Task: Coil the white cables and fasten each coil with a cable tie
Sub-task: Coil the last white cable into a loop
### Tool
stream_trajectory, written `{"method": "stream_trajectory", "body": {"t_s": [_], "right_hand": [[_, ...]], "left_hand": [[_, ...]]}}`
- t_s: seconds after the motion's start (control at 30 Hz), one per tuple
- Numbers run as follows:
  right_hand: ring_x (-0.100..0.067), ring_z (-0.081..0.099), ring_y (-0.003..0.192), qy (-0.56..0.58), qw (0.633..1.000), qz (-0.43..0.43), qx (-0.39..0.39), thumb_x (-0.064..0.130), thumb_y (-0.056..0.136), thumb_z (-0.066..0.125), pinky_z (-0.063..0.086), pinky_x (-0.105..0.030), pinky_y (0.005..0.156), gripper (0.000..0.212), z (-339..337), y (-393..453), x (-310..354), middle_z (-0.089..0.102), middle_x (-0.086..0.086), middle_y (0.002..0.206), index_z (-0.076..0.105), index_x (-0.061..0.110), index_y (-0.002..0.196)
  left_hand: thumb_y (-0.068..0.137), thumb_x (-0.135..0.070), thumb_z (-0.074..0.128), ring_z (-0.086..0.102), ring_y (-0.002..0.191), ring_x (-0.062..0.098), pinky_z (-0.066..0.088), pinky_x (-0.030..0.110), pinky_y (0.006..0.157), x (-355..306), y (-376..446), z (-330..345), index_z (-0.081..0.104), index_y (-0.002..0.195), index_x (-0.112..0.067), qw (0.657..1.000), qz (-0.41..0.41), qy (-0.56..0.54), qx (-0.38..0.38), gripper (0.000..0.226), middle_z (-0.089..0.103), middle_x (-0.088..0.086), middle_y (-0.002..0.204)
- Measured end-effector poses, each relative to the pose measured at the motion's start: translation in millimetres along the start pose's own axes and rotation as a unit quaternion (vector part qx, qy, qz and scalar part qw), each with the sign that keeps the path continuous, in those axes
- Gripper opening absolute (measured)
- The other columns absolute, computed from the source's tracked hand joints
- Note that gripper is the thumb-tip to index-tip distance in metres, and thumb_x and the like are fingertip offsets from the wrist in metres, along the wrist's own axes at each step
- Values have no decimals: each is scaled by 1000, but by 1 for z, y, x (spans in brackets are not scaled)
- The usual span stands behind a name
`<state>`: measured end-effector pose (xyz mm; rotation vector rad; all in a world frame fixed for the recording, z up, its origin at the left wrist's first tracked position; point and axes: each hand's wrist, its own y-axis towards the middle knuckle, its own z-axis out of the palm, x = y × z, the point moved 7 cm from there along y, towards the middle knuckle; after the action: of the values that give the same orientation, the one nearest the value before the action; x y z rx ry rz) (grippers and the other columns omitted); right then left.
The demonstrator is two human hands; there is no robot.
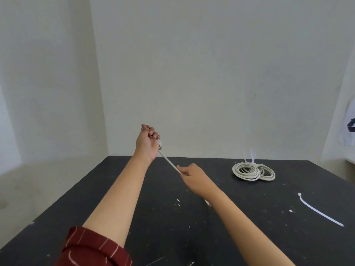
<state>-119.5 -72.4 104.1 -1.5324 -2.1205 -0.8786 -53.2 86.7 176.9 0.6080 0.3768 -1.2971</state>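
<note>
soft even daylight, faint shadows, wide-angle bending at edges.

The round off-white cord (169, 161) and the two cream-white coiled cables (253, 171) share one pale tone against the flat black tabletop (249, 227), which is speckled with white flecks. The flat plastic cable tie (319, 211) is brighter white. The rolled fabric sleeve (92, 248) is dark red with thin pale stripes, and the plain wall (192, 73) is off-white.

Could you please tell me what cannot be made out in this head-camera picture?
- Loops of the cable in the left hand: curled fingers hide their number.
- The cable beyond the right hand: the forearm covers it.
- The tied coils: overlapping, too small to count.
- The dark object: cut off by the right edge.
</note>
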Motion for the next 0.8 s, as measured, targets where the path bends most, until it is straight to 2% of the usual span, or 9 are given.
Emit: {"method": "stream_trajectory", "body": {"t_s": [0.1, 0.17, 0.23, 0.37, 0.47, 0.53, 0.67, 0.73, 0.8], "right_hand": [[-15, 53, 59, -43, 999, -31, 4, 14, 98, 46, 42, -22, 53, 36, -14, 0, 14, 56, 4, 75, 66, 24, 126], [-19, 65, 82, -68, 995, -60, -34, 12, 96, 50, 53, -30, 70, 34, -28, -2, 25, 66, 5, 93, 71, 27, 118], [-18, 63, 96, -117, 986, -86, -80, 16, 98, 50, 52, -34, 79, 31, -41, -3, 34, 65, 5, 105, 73, 30, 112], [-15, 61, 100, -194, 970, -113, -93, 24, 99, 49, 50, -34, 80, 27, -52, -1, 39, 66, 7, 106, 72, 36, 109], [-5, 66, 86, -122, 979, -123, -112, 20, 92, 56, 53, -33, 78, 19, -60, -5, 38, 72, 12, 89, 68, 34, 97], [-4, 66, 76, -43, 985, -128, -109, 21, 87, 63, 55, -35, 75, 12, -67, -5, 32, 72, 12, 84, 59, 30, 92], [-7, 50, 63, -6, 986, -128, -102, 23, 75, 81, 42, -19, 63, 26, -82, -1, 21, 54, 12, 88, 57, 19, 85], [-4, 47, 58, 5, 989, -124, -81, 22, 71, 84, 39, -13, 60, 26, -85, 0, 18, 51, 11, 87, 60, 18, 80], [-1, 48, 54, 16, 990, -121, -64, 23, 70, 86, 39, -12, 58, 26, -88, -2, 15, 54, 8, 88, 62, 20, 78]], "left_hand": [[104, -30, 30, 30, 46, 9, 28, 20, 53, 7, -4, 2, 41, 75, -18, 997, 4, 81, 2, 33, 34, -5, 53], [105, -30, 28, 30, 50, 10, 31, 19, 51, 14, -8, 2, 40, 76, -17, 992, 4, 127, 10, 34, 34, -3, 59], [105, -31, 28, 36, 54, 10, 36, 19, 55, 25, -14, 2, 40, 78, -16, 983, -4, 183, 35, 32, 38, -1, 63], [105, -28, 28, 50, 61, 12, 46, 22, 63, 49, -33, 4, 40, 88, -13, 931, -20, 344, 123, 26, 49, 2, 73], [104, -32, 28, 57, 65, 11, 53, 20, 68, 66, -47, 8, 43, 100, -16, 874, -30, 444, 194, 23, 57, 8, 84], [104, -39, 26, 62, 70, 13, 54, 28, 78, 73, -53, 7, 47, 110, -19, 845, -32, 485, 223, 30, 64, 7, 87], [104, -38, 26, 52, 55, 11, 46, 19, 59, 77, -64, 12, 50, 93, -7, 808, -60, 526, 257, 41, 63, 1, 71], [103, -31, 29, 38, 49, 9, 35, 19, 48, 86, -73, 17, 50, 79, -12, 792, -114, 523, 294, 37, 51, -5, 59], [99, -24, 33, 23, 47, 9, 22, 20, 45, 95, -78, 20, 44, 67, -18, 790, -160, 499, 319, 34, 35, -7, 53]]}}
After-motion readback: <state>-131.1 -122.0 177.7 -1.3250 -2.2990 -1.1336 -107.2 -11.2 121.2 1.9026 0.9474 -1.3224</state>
